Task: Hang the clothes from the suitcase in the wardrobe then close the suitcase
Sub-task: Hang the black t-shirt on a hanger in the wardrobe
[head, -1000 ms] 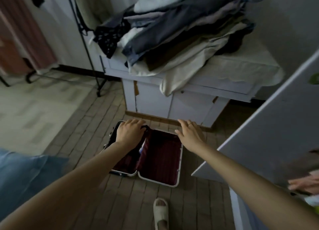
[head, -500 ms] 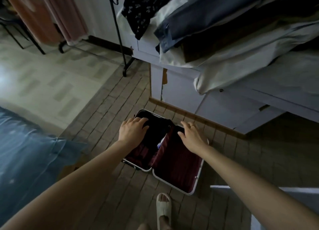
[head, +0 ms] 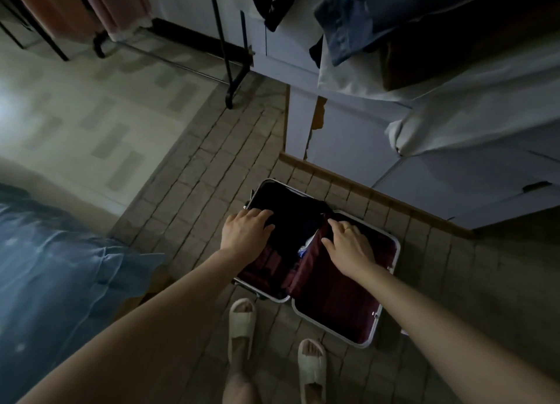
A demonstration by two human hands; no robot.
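An open suitcase (head: 391,285) with a silver rim and maroon lining lies flat on the brick floor. Its left half holds a black garment (head: 292,219). My left hand (head: 245,229) rests on that garment with its fingers spread over the cloth. My right hand (head: 348,247) lies on the maroon divider flap (head: 312,270) at the hinge line, fingers straight and thumb out. A bit of white and blue cloth (head: 304,248) peeks out between the two halves. The right half (head: 336,309) shows only lining.
A pale cabinet (head: 342,143) stands just behind the suitcase, with piled clothes (head: 424,40) overhanging its top. A black clothes rack (head: 230,70) stands at the back left with pink fabric (head: 91,7) hanging. Blue bedding (head: 60,267) lies at left. My slippered feet (head: 241,325) stand before the suitcase.
The camera has tilted down and moved closer to the suitcase. Both hands have come down onto it, the left onto the black garment, the right onto the maroon flap.
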